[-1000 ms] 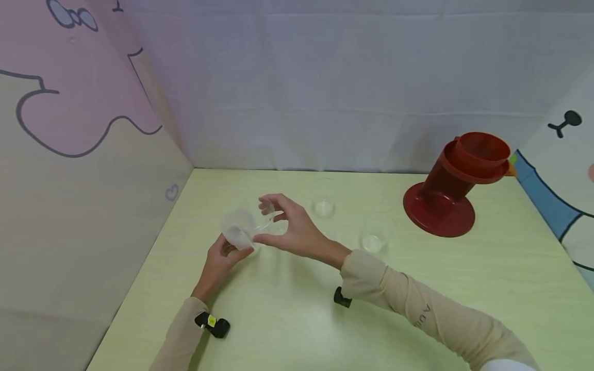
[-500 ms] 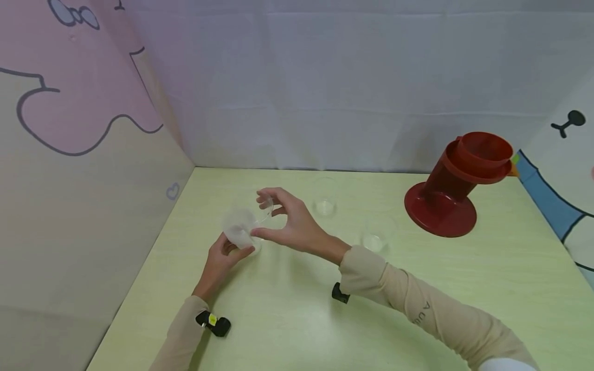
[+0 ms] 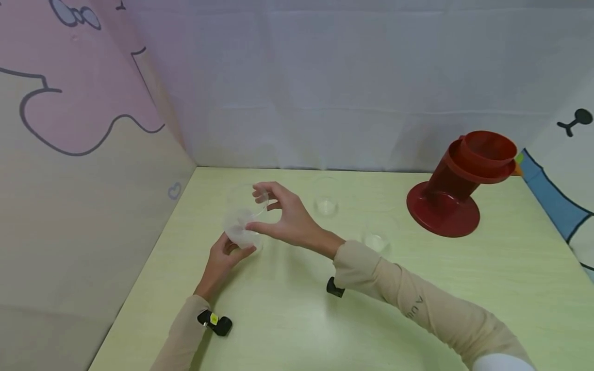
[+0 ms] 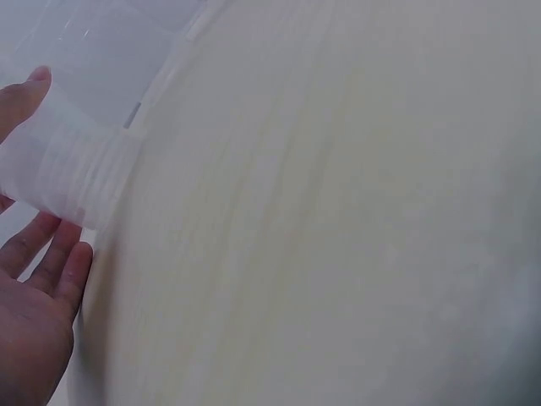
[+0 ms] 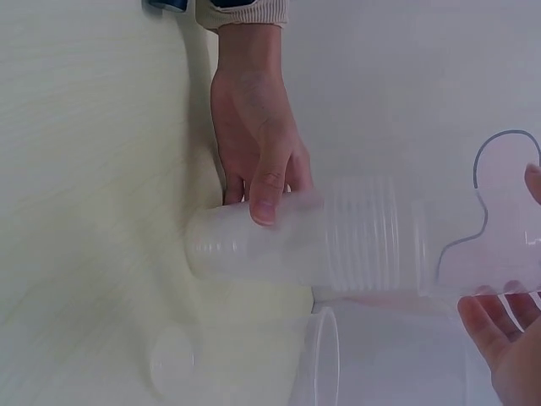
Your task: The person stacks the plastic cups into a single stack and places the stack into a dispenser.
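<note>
A stack of clear plastic cups (image 3: 237, 232) stands upright at the table's left part, its rims closely nested in the right wrist view. My left hand (image 3: 220, 264) holds the stack low down, thumb on the near side and fingers behind. Above the stack's mouth, my right hand (image 3: 290, 214) grips a single clear plastic cup (image 5: 456, 254), thumb on one side and fingers on the other. This cup is in line with the stack in the right wrist view, and its lower end overlaps the top rims. In the left wrist view, left-hand fingers (image 4: 72, 271) lie against the ribbed cup rims.
Two more clear cups stand apart on the table, one farther back (image 3: 326, 206) and one nearer on the right (image 3: 375, 241). At the back right is a red plastic stand (image 3: 443, 208) with a flared base and wide top. Fabric walls (image 3: 325, 87) border the table.
My right hand has moved up and slightly left in the head view, and the cup in it has risen farther out above the stack. My left hand keeps its hold, almost still.
</note>
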A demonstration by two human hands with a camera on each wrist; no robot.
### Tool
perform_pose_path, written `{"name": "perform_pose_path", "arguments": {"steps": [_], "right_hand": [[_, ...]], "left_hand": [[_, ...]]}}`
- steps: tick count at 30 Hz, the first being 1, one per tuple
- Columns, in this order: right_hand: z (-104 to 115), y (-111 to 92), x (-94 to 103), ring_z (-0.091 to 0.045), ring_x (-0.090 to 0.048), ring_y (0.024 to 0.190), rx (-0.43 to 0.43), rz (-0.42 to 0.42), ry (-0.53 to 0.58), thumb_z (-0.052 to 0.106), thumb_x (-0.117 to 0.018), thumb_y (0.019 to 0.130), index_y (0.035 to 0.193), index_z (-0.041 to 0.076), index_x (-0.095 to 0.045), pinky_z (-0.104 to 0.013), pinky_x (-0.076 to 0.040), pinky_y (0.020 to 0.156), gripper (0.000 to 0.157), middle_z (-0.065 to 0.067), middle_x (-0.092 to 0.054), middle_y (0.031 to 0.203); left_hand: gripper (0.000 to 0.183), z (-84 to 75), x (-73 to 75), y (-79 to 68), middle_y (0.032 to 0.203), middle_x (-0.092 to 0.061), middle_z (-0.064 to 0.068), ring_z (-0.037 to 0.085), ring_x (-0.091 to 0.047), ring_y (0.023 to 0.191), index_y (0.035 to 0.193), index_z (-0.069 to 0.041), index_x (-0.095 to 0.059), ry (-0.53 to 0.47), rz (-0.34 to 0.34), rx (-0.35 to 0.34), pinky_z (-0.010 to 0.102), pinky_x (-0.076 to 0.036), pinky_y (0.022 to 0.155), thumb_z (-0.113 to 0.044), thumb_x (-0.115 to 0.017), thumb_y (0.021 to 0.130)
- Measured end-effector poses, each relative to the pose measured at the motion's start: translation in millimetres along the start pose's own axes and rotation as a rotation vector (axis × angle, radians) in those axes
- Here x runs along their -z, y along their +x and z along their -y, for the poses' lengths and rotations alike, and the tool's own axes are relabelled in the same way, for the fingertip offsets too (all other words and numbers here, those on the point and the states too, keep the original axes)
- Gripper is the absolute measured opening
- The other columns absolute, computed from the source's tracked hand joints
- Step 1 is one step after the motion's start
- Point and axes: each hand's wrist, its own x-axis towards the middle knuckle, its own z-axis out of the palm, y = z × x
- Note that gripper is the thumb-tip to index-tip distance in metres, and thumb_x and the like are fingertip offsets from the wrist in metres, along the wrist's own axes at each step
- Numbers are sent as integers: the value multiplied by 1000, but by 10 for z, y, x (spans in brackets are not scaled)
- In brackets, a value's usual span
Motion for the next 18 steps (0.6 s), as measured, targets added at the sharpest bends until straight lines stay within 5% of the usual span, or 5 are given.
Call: {"name": "perform_pose_path", "arguments": {"steps": [3,18], "right_hand": [[-16,29,-9,-21,-58,105,-4,4,-2,16,-83,73,131,8,-47,-31,-50,86,69,-5,-58,117],[-63,120,-77,-20,-58,108,-16,43,43,16,-80,77,139,15,-38,-27,-49,88,75,-5,-58,118]], "left_hand": [[61,-106,-9,-30,124,-56,4,19,-55,107,134,-14,-46,9,0,-11,44,-43,95,-27,-75,82],[60,-138,-2,-34,125,-56,1,17,-55,109,133,-17,-46,5,1,11,36,-44,94,-28,-76,82]]}}
